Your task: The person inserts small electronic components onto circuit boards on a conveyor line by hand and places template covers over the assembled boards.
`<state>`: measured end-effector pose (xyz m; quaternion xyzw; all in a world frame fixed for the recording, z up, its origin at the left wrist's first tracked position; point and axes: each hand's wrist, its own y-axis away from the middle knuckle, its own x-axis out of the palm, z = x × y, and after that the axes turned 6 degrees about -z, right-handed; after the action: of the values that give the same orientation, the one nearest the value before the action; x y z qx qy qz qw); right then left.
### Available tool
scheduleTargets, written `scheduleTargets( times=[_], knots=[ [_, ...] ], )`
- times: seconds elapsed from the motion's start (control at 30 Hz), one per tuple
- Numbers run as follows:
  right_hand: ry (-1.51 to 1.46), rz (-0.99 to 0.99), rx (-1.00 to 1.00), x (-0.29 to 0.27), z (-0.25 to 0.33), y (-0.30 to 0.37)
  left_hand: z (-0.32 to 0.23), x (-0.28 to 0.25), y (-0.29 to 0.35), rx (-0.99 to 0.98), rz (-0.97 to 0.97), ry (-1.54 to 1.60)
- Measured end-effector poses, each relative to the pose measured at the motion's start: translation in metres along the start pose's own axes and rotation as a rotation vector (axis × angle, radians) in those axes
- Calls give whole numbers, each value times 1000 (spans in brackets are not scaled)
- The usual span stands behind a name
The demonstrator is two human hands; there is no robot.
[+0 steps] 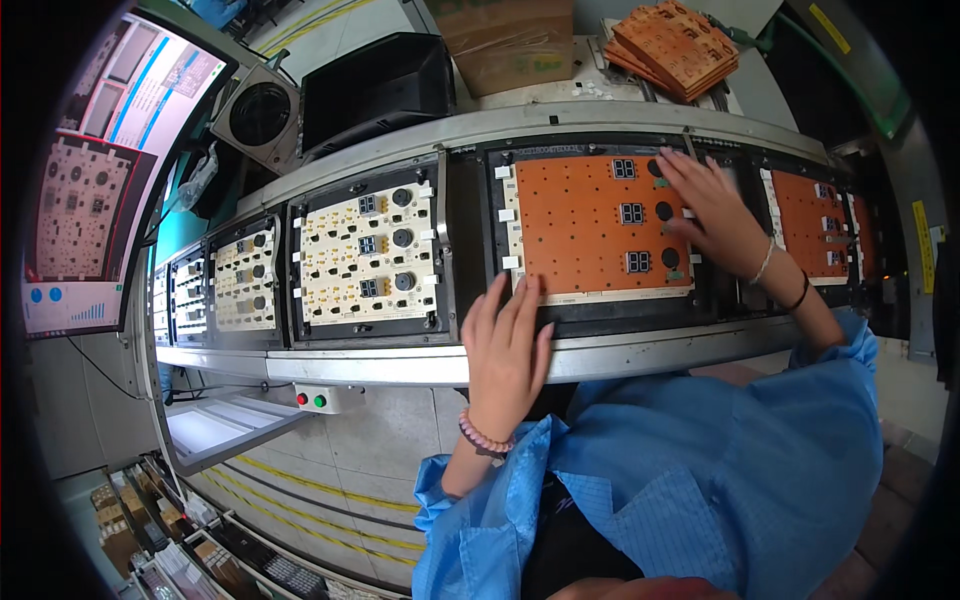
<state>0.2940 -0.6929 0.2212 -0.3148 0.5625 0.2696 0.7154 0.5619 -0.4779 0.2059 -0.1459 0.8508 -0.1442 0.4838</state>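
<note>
An orange perforated sheet (570, 225) lies over a cream circuit board (512, 225) in a black carrier frame (600, 312) on the line before me. Along its right part stand three two-digit displays (631, 214) and three round black components (664, 211). My left hand (503, 345) has its fingers stretched out, the tips at the lower left corner of the sheet. My right hand (712, 212) is spread flat at the right edge, fingertips beside the upper black component. Neither hand holds anything; the right palm hides part of the edge.
More carriers on the rail (400, 362) hold uncovered boards (365, 255) to the left and an orange-covered board (810, 225) to the right. Behind are a black bin (378, 90), a cardboard box (505, 45) and stacked orange sheets (675, 48). A monitor (110, 170) stands left; a button box (315, 399) hangs below.
</note>
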Motion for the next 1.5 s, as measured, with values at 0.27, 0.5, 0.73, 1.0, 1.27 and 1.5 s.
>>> scheduleTargets(
  times=[0.27,0.5,0.73,1.0,1.27,1.5],
  knots=[
    [252,120,-42,0,10,4,-25,-7,-9,-77,48,-197],
    [241,126,13,-2,22,6,-20,5,-2,-76,73,-299],
    [265,147,35,-6,29,3,-14,5,-9,-22,60,-339],
    [205,52,-24,-24,2,-16,3,1,-8,4,25,-175],
    [337,-206,174,21,-66,-66,22,-28,-8,-83,-151,985],
    [268,-325,-369,18,-33,-75,40,-45,-23,-465,-367,3010]
  ],
)
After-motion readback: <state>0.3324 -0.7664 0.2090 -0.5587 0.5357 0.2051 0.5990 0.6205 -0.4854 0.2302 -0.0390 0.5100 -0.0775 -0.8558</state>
